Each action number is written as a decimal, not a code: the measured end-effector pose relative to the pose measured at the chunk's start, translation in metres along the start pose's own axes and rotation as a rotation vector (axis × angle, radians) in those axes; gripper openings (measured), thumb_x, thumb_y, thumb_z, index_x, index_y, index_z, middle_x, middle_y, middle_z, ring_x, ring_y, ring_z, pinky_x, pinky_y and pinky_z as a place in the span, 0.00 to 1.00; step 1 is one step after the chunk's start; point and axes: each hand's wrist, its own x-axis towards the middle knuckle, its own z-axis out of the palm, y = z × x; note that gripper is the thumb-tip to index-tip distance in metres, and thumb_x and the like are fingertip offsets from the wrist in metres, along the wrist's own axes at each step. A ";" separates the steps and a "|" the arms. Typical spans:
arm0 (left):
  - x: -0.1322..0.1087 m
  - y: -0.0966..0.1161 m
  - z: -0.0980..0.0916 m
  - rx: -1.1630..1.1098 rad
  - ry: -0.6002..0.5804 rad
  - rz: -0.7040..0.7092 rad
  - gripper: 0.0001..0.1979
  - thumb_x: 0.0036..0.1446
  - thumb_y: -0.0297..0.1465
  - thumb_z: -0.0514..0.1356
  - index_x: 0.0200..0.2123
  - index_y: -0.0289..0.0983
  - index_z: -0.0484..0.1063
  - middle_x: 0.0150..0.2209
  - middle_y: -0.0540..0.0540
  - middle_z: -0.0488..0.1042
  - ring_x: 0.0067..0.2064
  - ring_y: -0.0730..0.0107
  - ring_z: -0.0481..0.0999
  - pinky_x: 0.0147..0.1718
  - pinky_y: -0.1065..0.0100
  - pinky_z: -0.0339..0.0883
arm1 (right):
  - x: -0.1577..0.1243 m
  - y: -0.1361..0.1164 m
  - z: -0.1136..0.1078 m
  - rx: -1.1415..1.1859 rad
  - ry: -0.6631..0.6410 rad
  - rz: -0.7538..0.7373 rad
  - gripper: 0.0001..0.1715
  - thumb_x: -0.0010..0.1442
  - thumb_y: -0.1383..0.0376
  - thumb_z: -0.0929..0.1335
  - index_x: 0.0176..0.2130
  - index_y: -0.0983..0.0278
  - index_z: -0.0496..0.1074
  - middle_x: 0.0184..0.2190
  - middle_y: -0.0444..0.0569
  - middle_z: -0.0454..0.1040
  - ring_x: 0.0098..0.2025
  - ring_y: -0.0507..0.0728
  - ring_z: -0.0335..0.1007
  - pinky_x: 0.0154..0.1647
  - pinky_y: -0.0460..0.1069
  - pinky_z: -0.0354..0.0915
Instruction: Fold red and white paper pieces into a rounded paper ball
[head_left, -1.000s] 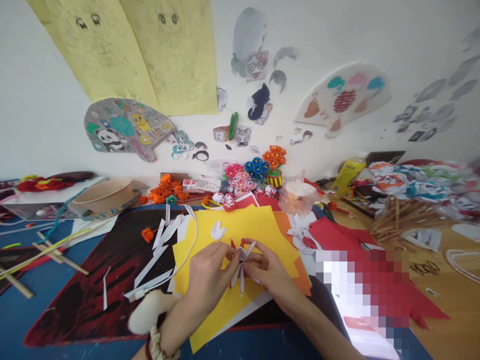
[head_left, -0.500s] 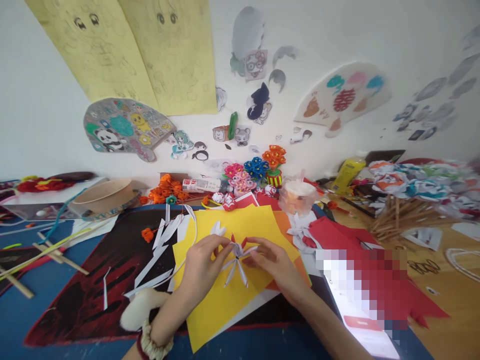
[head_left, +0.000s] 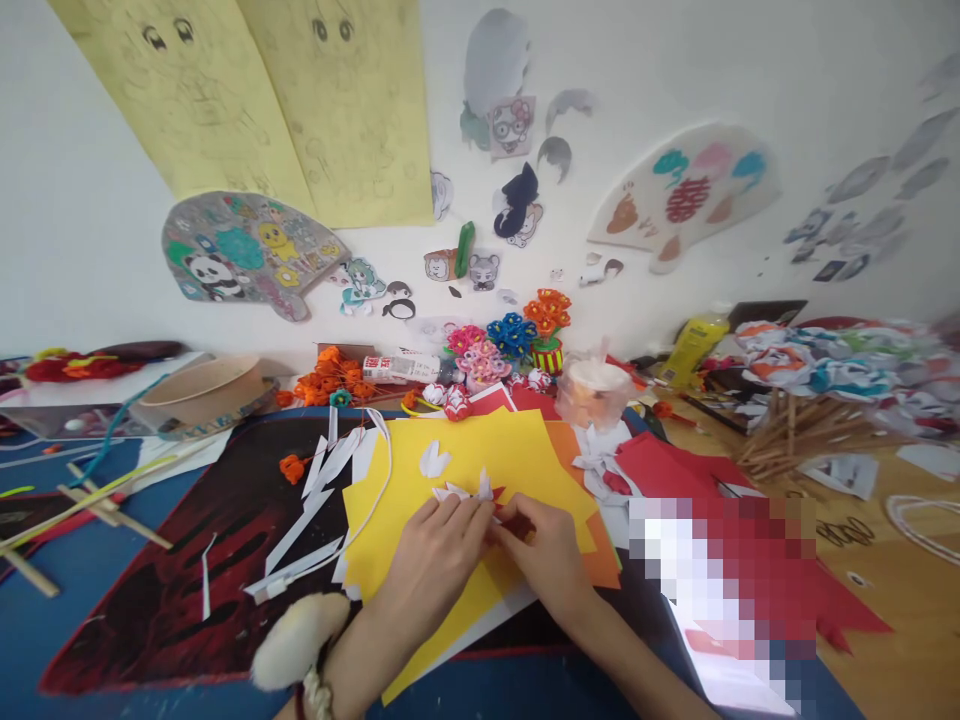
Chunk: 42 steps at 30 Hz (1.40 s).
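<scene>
Between my two hands is a folded paper flower, white with red tips; its lower part is hidden behind my fingers. My left hand lies over its near side, fingers closed together on it. At its right edge, my right hand pinches the folded paper with thumb and forefinger. Under both hands is a stack topped by yellow paper. A small folded white paper piece rests on the yellow sheet, just beyond my left hand.
White paper strips and a white cable lie to the left on a dark mat. Rightward are a glowing phone, red paper and a lidded cup. Handmade flowers stand along the wall.
The paper flower has turned, and its spread white legs are now behind my fingers. My left hand has come down over it, and my right hand has closed in beside it.
</scene>
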 end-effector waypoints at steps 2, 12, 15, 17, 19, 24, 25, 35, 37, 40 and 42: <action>0.000 0.000 0.004 -0.033 0.011 -0.006 0.13 0.68 0.25 0.47 0.37 0.34 0.71 0.30 0.45 0.75 0.29 0.64 0.72 0.27 0.64 0.62 | 0.000 0.000 -0.003 -0.041 -0.034 -0.109 0.19 0.62 0.54 0.68 0.25 0.63 0.70 0.21 0.44 0.73 0.21 0.52 0.67 0.23 0.45 0.62; -0.004 -0.029 0.000 -0.431 0.076 0.023 0.07 0.67 0.28 0.54 0.41 0.36 0.73 0.34 0.46 0.79 0.33 0.67 0.75 0.33 0.66 0.69 | 0.010 0.008 -0.015 -0.144 -0.030 -0.584 0.15 0.69 0.63 0.62 0.38 0.63 0.77 0.30 0.49 0.79 0.31 0.55 0.72 0.31 0.49 0.68; -0.002 -0.030 -0.001 -0.452 0.076 0.037 0.08 0.67 0.28 0.53 0.42 0.36 0.73 0.34 0.45 0.79 0.34 0.66 0.76 0.33 0.65 0.70 | 0.011 0.009 -0.014 -0.171 -0.008 -0.600 0.14 0.69 0.64 0.63 0.38 0.63 0.77 0.29 0.49 0.79 0.30 0.55 0.71 0.30 0.49 0.68; -0.002 -0.030 -0.001 -0.445 0.071 0.037 0.09 0.68 0.27 0.52 0.43 0.36 0.73 0.35 0.44 0.79 0.35 0.65 0.76 0.33 0.64 0.71 | 0.011 0.010 -0.015 -0.190 -0.002 -0.616 0.14 0.69 0.65 0.63 0.39 0.64 0.77 0.30 0.49 0.80 0.31 0.55 0.71 0.31 0.49 0.68; -0.003 -0.030 -0.001 -0.431 0.072 0.042 0.10 0.68 0.26 0.51 0.44 0.36 0.72 0.36 0.43 0.79 0.35 0.65 0.77 0.33 0.64 0.72 | 0.012 0.011 -0.015 -0.221 0.016 -0.650 0.15 0.69 0.67 0.62 0.40 0.64 0.77 0.31 0.50 0.80 0.31 0.55 0.71 0.31 0.49 0.69; -0.006 -0.029 0.002 -0.386 0.056 0.074 0.13 0.68 0.25 0.48 0.49 0.35 0.71 0.40 0.41 0.79 0.41 0.61 0.78 0.38 0.59 0.75 | 0.015 0.009 -0.017 -0.288 0.034 -0.701 0.15 0.69 0.68 0.62 0.40 0.65 0.78 0.31 0.51 0.79 0.32 0.55 0.73 0.32 0.49 0.69; -0.007 -0.029 0.003 -0.379 0.052 0.073 0.14 0.68 0.25 0.48 0.50 0.35 0.70 0.41 0.41 0.79 0.41 0.61 0.79 0.38 0.59 0.75 | 0.015 0.009 -0.017 -0.295 0.027 -0.702 0.14 0.69 0.67 0.62 0.40 0.65 0.78 0.30 0.50 0.79 0.32 0.55 0.73 0.31 0.48 0.69; -0.006 -0.026 0.002 -0.373 0.039 0.049 0.15 0.67 0.23 0.47 0.49 0.36 0.71 0.40 0.41 0.79 0.42 0.62 0.79 0.39 0.59 0.76 | 0.016 0.012 -0.022 -0.458 -0.011 -0.804 0.17 0.69 0.70 0.60 0.40 0.67 0.77 0.30 0.51 0.79 0.29 0.54 0.71 0.30 0.49 0.67; -0.005 -0.025 0.001 -0.356 0.040 0.040 0.15 0.67 0.22 0.47 0.49 0.36 0.70 0.41 0.42 0.79 0.42 0.62 0.78 0.41 0.59 0.75 | 0.015 0.012 -0.022 -0.519 -0.020 -0.832 0.16 0.69 0.72 0.60 0.43 0.68 0.76 0.31 0.52 0.79 0.29 0.55 0.71 0.30 0.50 0.67; -0.004 -0.024 0.000 -0.289 0.035 0.062 0.13 0.68 0.24 0.48 0.46 0.35 0.71 0.38 0.43 0.79 0.39 0.64 0.78 0.39 0.61 0.74 | 0.013 0.012 -0.020 -0.564 -0.009 -0.850 0.15 0.68 0.74 0.60 0.42 0.68 0.76 0.32 0.53 0.78 0.31 0.56 0.73 0.31 0.50 0.68; -0.004 -0.023 0.000 -0.191 0.022 0.111 0.12 0.69 0.25 0.48 0.44 0.34 0.71 0.34 0.44 0.78 0.35 0.64 0.77 0.34 0.62 0.72 | 0.012 0.013 -0.018 -0.561 0.004 -0.853 0.15 0.68 0.74 0.61 0.39 0.67 0.76 0.31 0.52 0.78 0.32 0.56 0.74 0.32 0.50 0.69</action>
